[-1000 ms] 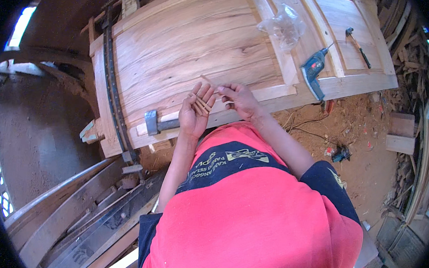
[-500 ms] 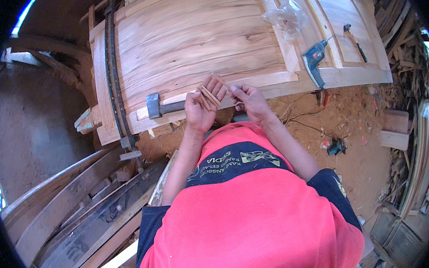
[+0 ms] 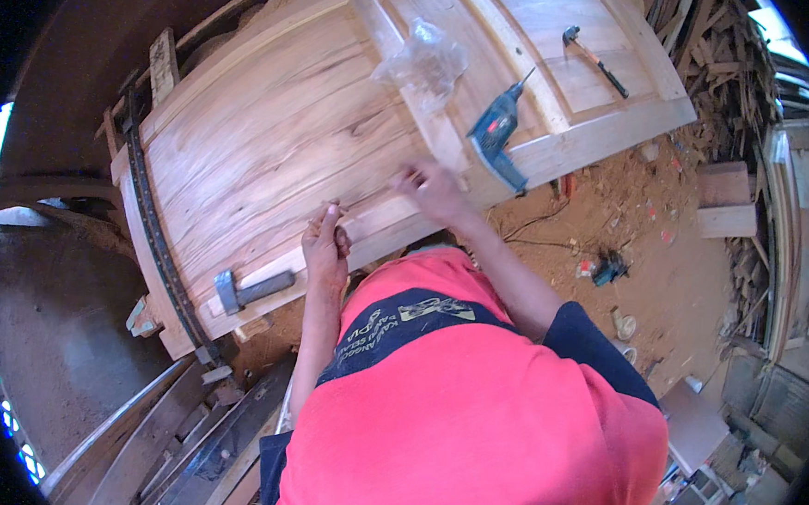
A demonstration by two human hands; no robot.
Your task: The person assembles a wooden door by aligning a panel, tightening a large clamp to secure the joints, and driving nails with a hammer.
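Note:
My left hand (image 3: 328, 244) is raised over the near edge of a wooden panelled door (image 3: 272, 143), its fingers curled and thumb pressed on thin wooden pegs (image 3: 317, 220), which show only in part. Smeared by motion, my right hand (image 3: 434, 193) hovers above the door's near rail; whether it holds anything cannot be made out. Left of my left hand a hammer (image 3: 252, 289) with a dark handle lies on the door. Beyond my right hand rest a blue power drill (image 3: 496, 142) with its bit pointing away and a crumpled clear plastic bag (image 3: 425, 66).
A claw hammer (image 3: 595, 62) lies at the door's far right. A long bar clamp (image 3: 158, 228) crosses its left end. Boards (image 3: 148, 436) lean at lower left, scrap wood (image 3: 726, 73) is piled at right, and a small power tool (image 3: 612, 268) sits on the dusty ground.
My left hand has gone from an opened palm with pegs across it to curled fingers. My right hand has moved away from it, outward over the door. The whole view has shifted and turned.

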